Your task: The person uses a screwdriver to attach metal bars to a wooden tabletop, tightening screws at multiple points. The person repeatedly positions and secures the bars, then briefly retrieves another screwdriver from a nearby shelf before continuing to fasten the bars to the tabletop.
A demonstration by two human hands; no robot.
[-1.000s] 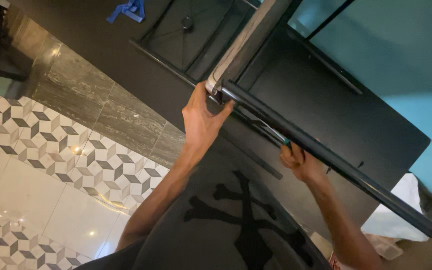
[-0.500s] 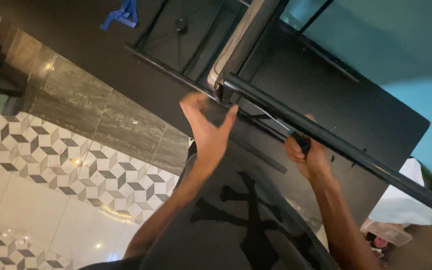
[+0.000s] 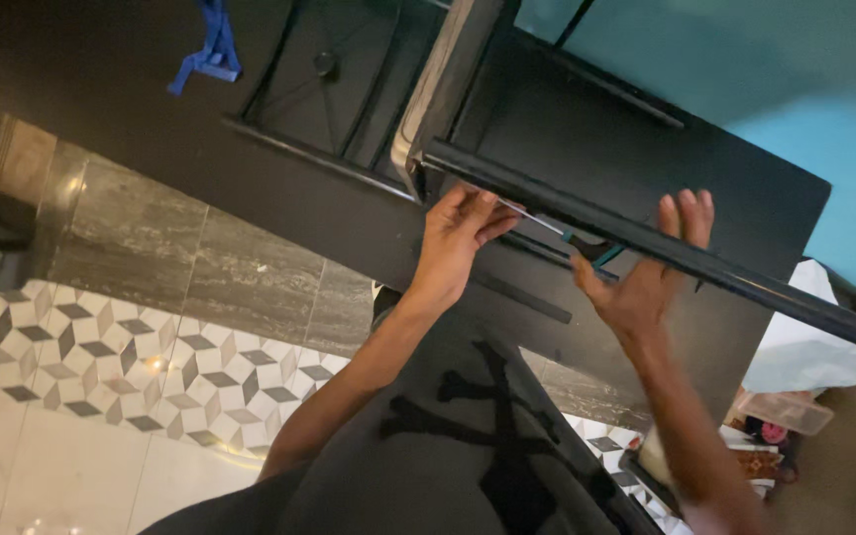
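Observation:
A long black bar (image 3: 705, 266), the front edge of a black cabinet panel (image 3: 646, 159), runs from centre top down to the right. My left hand (image 3: 453, 243) reaches up beneath the bar's left end, its fingertips pinched together on a thin pale strip (image 3: 537, 220) that sticks out under the bar. My right hand (image 3: 646, 272) is spread open, palm towards the bar, with its fingertips showing just above the bar and nothing held. A small teal piece (image 3: 598, 256) sits under the bar between the two hands.
A grey metal post (image 3: 438, 89) rises beside the bar's left end. A blue clip-like object (image 3: 208, 54) lies on the black surface at top left. Patterned tile floor (image 3: 101, 357) lies at the left. A white cloth (image 3: 804, 347) and a clear plastic box (image 3: 780, 411) are at the right.
My right hand has let go of the bar's underside and spread open. My left hand has slid from the bar's end corner to the strip beneath it.

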